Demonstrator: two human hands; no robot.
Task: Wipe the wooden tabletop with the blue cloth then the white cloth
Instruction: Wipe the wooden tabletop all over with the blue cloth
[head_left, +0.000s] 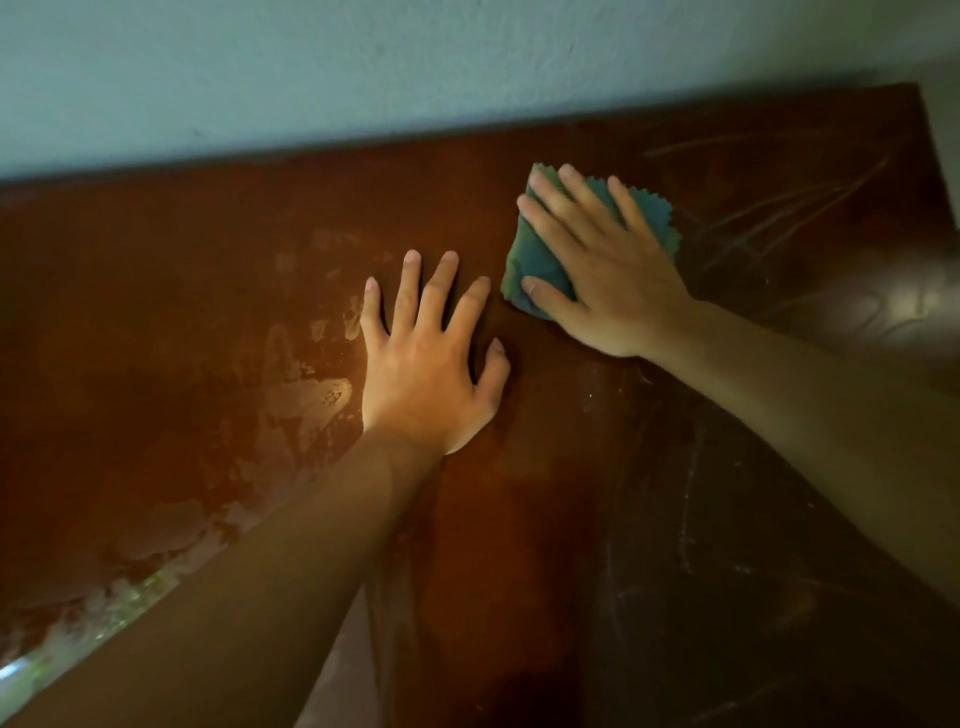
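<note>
Dimly, worn tabletop (208, 291) meets pale wall (363, 67), blue cloth (540, 260) flat.

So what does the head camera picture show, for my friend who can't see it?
A right hand presses a blue cloth flat on a worn wooden tabletop. The left hand rests spread beside it, empty.

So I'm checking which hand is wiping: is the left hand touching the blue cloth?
Apart. The head view shows the left hand flat on the bare wooden tabletop, with a strip of wood between its thumb and the blue cloth, which lies under the right hand.
</note>
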